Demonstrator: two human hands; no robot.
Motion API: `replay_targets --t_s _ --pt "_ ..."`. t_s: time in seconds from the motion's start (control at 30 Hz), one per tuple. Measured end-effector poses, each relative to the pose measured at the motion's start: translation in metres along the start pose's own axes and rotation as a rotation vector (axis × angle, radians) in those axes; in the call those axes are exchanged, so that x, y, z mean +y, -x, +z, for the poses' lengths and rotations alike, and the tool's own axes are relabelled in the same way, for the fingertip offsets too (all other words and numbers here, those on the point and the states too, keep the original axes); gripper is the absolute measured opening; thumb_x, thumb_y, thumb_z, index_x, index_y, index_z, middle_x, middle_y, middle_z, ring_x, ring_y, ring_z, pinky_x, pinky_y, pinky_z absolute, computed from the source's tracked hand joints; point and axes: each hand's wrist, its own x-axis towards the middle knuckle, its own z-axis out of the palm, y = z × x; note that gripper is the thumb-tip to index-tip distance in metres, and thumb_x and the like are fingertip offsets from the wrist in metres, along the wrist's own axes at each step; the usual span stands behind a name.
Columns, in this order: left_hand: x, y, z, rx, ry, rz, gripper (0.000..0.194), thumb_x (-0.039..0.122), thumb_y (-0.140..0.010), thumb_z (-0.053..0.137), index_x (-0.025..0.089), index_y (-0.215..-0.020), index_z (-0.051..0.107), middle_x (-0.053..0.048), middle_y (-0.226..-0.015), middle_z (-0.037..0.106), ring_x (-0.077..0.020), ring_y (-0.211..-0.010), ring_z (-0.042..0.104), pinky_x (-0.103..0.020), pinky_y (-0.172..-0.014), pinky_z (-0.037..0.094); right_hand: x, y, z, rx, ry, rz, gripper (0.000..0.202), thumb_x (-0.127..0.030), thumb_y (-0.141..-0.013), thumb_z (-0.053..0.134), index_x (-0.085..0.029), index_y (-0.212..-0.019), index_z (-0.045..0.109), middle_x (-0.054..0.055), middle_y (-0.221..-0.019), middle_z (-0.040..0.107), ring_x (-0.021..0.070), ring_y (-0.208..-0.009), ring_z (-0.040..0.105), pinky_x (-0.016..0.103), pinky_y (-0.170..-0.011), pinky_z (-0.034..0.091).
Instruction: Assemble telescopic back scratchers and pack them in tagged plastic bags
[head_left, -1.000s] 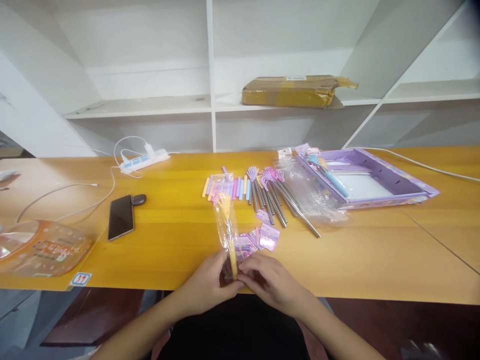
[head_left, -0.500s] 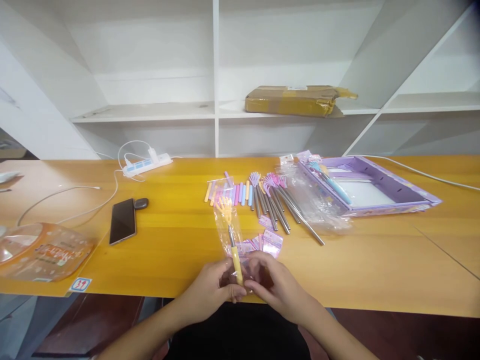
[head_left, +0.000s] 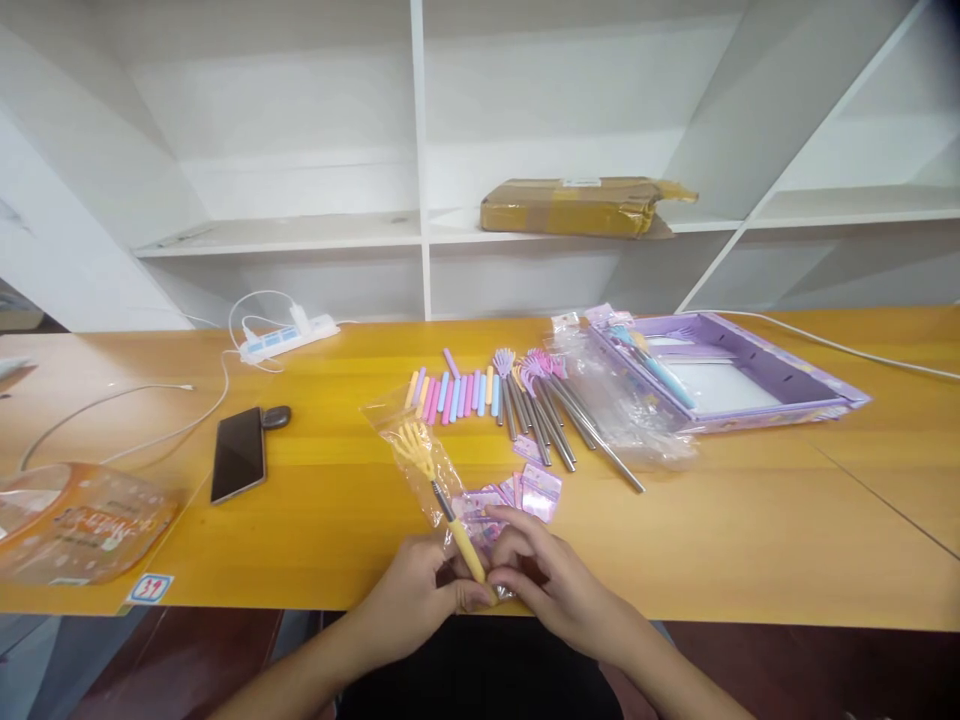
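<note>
Over a long table (head_left: pixel 315 540) bearing a purple box (head_left: pixel 795 375), the left hand (head_left: pixel 409 590) and right hand (head_left: pixel 559 590) hold a bagged back scratcher (head_left: pixel 448 505).
From the hands, the box lies between one and two o'clock, with loose clear bags (head_left: pixel 622 410) against its left side, probably for easy reach. The left thumb and fingers clamp the scratcher's handle through its plastic, likely to steady it, claw toward eleven; the right fingers curl at the handle's lower end, and whether they pinch cannot be told. Claw-topped rods (head_left: pixel 556 428) fan out at one o'clock, cards (head_left: pixel 541 490) overlap nearer in, and coloured tubes (head_left: pixel 462 395) line up near twelve, seemingly grouped by kind.
</note>
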Motion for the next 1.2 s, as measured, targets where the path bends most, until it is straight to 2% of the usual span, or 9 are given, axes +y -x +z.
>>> replay_targets --t_s 0.3,0.43,0.6,0.67,0.83,0.93,1.0,1.07,1.2 --pt "0.001 0.001 -0.001 0.019 -0.039 0.023 0.009 0.025 -0.094 0.072 0.019 -0.1 0.073 -0.001 -0.094 0.073 -0.0186 -0.086 0.065 -0.028 -0.082 0.051 -0.005 -0.003 -0.003 -0.035 -0.074 0.068 0.05 -0.031 -0.116 0.051 -0.035 -0.163 0.038 0.001 -0.103 0.067 0.0158 -0.093 0.067 0.032 -0.09 0.057" --pt "0.009 0.006 -0.001 -0.141 -0.134 0.065 0.008 0.022 -0.094 0.074 0.021 -0.102 0.077 -0.002 -0.101 0.078 -0.0198 -0.093 0.07 -0.027 -0.089 0.052 -0.013 -0.002 -0.002 -0.061 -0.173 0.151 0.066 -0.038 -0.111 0.061 -0.031 -0.169 0.03 0.001 -0.1 0.065 0.0154 -0.086 0.063 0.032 -0.085 0.056" --pt "0.02 0.018 -0.012 -0.247 -0.175 0.084 0.03 0.047 -0.088 0.088 0.022 -0.1 0.078 -0.002 -0.102 0.077 -0.0211 -0.091 0.068 -0.027 -0.083 0.052 -0.029 0.003 0.012 -0.134 -0.372 0.316 0.077 -0.045 -0.101 0.077 -0.03 -0.166 0.038 0.001 -0.101 0.071 0.016 -0.088 0.069 0.032 -0.086 0.058" --pt "0.02 0.021 -0.022 -0.118 -0.122 0.119 0.039 0.058 -0.096 0.077 0.022 -0.11 0.078 -0.005 -0.112 0.077 -0.0256 -0.103 0.07 -0.031 -0.094 0.054 -0.031 0.005 0.023 -0.181 -0.411 0.384 0.067 -0.048 -0.097 0.08 -0.028 -0.154 0.051 0.001 -0.1 0.073 0.0165 -0.089 0.071 0.032 -0.088 0.059" --pt "0.007 0.01 -0.043 0.457 -0.012 0.155 0.048 0.061 -0.106 0.06 0.023 -0.134 0.066 -0.009 -0.115 0.077 -0.0258 -0.11 0.071 -0.037 -0.102 0.054 -0.02 0.006 0.056 -0.362 -0.497 0.511 0.06 -0.057 -0.081 0.092 -0.022 -0.121 0.065 -0.003 -0.087 0.07 0.0105 -0.076 0.067 0.023 -0.078 0.056" --pt "-0.002 0.0 -0.045 0.532 -0.016 0.159 0.043 0.062 -0.104 0.061 0.021 -0.118 0.068 -0.007 -0.101 0.076 -0.0239 -0.098 0.071 -0.034 -0.093 0.056 -0.023 0.001 0.055 -0.408 -0.416 0.525 0.054 -0.054 -0.082 0.092 -0.022 -0.117 0.067 -0.003 -0.085 0.069 0.0102 -0.073 0.067 0.021 -0.075 0.054" --pt "-0.005 -0.003 -0.043 0.514 -0.039 0.153 0.045 0.064 -0.105 0.059 0.02 -0.102 0.069 -0.007 -0.096 0.075 -0.0228 -0.092 0.07 -0.033 -0.085 0.055 -0.031 -0.002 0.04 -0.347 -0.24 0.444 0.037 -0.049 -0.092 0.084 -0.022 -0.112 0.069 -0.002 -0.085 0.072 0.012 -0.073 0.067 0.023 -0.072 0.054" --pt "-0.006 -0.003 -0.041 0.5 -0.065 0.14 0.048 0.066 -0.104 0.058 0.02 -0.094 0.069 -0.006 -0.09 0.073 -0.0211 -0.084 0.067 -0.031 -0.077 0.053 -0.036 -0.005 0.018 -0.149 0.003 0.329 0.023 -0.044 -0.106 0.066 -0.022 -0.11 0.071 0.001 -0.089 0.074 0.0145 -0.076 0.069 0.026 -0.073 0.055" --pt "-0.007 -0.001 -0.044 0.522 -0.049 0.116 0.055 0.07 -0.101 0.06 0.019 -0.082 0.065 -0.002 -0.076 0.065 -0.0174 -0.07 0.06 -0.028 -0.066 0.048 -0.024 -0.007 -0.026 0.285 0.539 0.18 0.031 -0.04 -0.114 0.046 -0.022 -0.111 0.07 0.007 -0.097 0.072 0.0202 -0.083 0.072 0.033 -0.076 0.058"
